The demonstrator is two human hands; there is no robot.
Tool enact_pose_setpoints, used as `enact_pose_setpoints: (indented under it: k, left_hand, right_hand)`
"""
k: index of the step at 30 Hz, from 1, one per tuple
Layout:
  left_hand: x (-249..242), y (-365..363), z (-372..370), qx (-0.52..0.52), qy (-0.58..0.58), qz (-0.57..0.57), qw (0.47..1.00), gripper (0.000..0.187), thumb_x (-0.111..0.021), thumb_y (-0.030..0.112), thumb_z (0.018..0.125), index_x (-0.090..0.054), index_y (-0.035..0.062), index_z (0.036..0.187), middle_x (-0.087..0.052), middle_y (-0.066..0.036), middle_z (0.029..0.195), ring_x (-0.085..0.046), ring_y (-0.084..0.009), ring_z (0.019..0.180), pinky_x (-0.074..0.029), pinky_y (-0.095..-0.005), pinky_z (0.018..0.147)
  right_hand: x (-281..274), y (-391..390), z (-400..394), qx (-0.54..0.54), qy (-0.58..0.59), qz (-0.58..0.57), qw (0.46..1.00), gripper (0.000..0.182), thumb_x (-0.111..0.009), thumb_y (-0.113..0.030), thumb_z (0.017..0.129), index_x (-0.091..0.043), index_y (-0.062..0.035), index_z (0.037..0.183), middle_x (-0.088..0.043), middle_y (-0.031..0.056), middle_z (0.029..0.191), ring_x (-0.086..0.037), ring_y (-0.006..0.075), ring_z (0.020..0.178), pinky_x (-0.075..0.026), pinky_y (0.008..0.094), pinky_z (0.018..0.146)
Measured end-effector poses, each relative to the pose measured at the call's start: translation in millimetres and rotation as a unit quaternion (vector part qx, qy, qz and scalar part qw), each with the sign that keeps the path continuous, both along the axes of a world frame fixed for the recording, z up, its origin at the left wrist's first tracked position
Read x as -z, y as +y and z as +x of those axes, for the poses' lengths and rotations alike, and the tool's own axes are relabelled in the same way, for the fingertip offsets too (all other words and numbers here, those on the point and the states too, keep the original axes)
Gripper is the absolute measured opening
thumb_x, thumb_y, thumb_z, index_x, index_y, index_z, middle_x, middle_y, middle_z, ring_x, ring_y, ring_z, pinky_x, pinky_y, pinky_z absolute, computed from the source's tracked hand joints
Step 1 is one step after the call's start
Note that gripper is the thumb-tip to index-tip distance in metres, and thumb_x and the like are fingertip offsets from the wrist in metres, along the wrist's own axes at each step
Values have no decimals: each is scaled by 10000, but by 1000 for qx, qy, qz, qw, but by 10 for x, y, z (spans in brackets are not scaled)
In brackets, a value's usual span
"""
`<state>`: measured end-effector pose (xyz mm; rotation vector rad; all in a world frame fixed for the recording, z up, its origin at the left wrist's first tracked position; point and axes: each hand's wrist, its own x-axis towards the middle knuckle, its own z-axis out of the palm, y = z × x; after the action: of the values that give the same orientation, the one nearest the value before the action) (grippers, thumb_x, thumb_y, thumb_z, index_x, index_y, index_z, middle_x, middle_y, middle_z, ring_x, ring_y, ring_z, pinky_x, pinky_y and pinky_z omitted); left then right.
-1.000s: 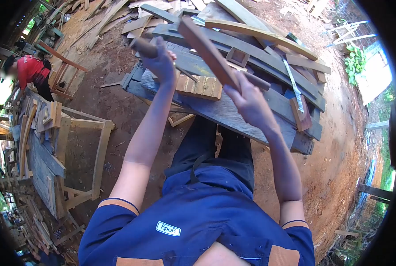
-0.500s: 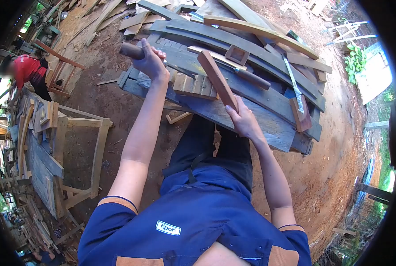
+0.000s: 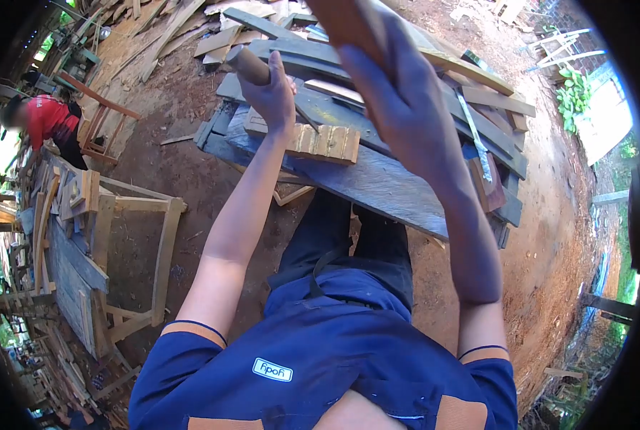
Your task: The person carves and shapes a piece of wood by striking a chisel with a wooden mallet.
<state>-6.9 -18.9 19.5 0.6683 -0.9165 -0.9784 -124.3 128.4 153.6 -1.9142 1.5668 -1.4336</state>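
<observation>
My left hand (image 3: 275, 100) is wrapped round the thick wooden handle of a chisel (image 3: 248, 66). Its dark blade slants down from the fist to a row of light wooden blocks (image 3: 323, 142) lying side by side on the workbench (image 3: 399, 188). Raised close to the camera, my right hand (image 3: 409, 100) grips a reddish-brown wooden bar (image 3: 352, 29), whose upper end leaves the top of the view. That hand and forearm hide part of the bench behind them.
A handsaw (image 3: 474, 129) lies at the bench's right side, among long boards (image 3: 499, 100). To the left stands another wooden bench (image 3: 73, 269), with a person in red (image 3: 48, 118) bending beyond it. Scrap planks (image 3: 166, 39) cover the ground at the back left.
My right hand has lifted the wooden bar from low over the bench up towards the camera. My left hand has moved right with the chisel, bringing its blade to the blocks.
</observation>
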Motion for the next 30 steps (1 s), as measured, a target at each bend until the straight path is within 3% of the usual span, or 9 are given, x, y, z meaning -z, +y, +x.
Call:
enact_pose_setpoints:
  k: [5,9,12,14,20,22,24,26,30]
  left_hand:
    - [86,14,110,-19,-11,-8,1000,513,-638,138,941,-326,37,1335,-524,-66,758,-470,-96,432,-402,-239,382]
    - [11,48,145,-3,39,24,999,512,-611,97,947,-306,32,1353,-521,-64,750,-473,-97,442,-405,-241,383]
    - [85,15,164,-32,-10,-26,999,483,-588,75,954,-306,27,1344,-529,-62,748,-470,-97,439,-407,-240,384]
    - [97,-48,150,-12,25,12,1000,473,-588,74,955,-313,27,1338,-525,-51,719,-470,-97,437,-408,-240,391]
    - [147,-19,199,3,54,7,999,495,-610,132,956,-302,34,1331,-504,-32,639,-474,-91,427,-400,-236,372]
    - [205,-76,247,-82,110,78,987,258,-648,183,941,-421,75,999,-461,13,568,-451,-77,419,-394,-231,361]
    - [191,-10,331,-101,119,106,982,265,-641,204,949,-404,86,962,-459,17,577,-453,-74,416,-390,-226,347]
    - [255,4,404,-121,174,155,965,357,-622,200,960,-365,62,1166,-469,19,600,-444,-67,409,-396,-209,341]
    - [282,236,415,-162,193,139,958,281,-635,233,956,-397,85,970,-482,12,615,-473,-75,448,-421,-209,397]
  right_hand:
    - [-174,-303,49,-8,370,150,917,358,-519,-291,927,-537,-66,1204,-696,222,929,-694,372,859,-547,469,788]
    - [-232,-243,211,1,261,17,965,461,-511,-392,960,-518,-117,1330,-684,222,942,-667,382,925,-513,475,838]
    - [-288,-339,191,-24,371,205,905,466,-520,-388,955,-516,-111,1329,-677,230,961,-657,387,946,-509,472,837]
    - [-147,-380,126,10,413,143,899,469,-527,-394,952,-511,-125,1335,-679,222,978,-657,387,940,-509,472,828]
    - [638,-192,-120,-10,172,249,953,505,-546,-379,941,-466,-115,1364,-684,216,1020,-671,387,946,-503,475,834]
    - [1162,-71,-240,20,66,246,967,476,-515,-371,943,-457,-144,1357,-667,245,1068,-638,427,1016,-487,479,874]
    - [1373,113,-285,29,-46,348,936,497,-522,-367,945,-444,-130,1375,-665,255,1054,-642,426,1014,-479,467,877]
    - [1490,284,-281,49,-89,410,906,485,-530,-353,944,-455,-117,1361,-664,258,1036,-645,424,1005,-473,472,868]
    - [1893,460,-298,56,-47,382,921,494,-517,-361,946,-423,-153,1384,-659,269,1069,-623,460,1039,-474,507,875]
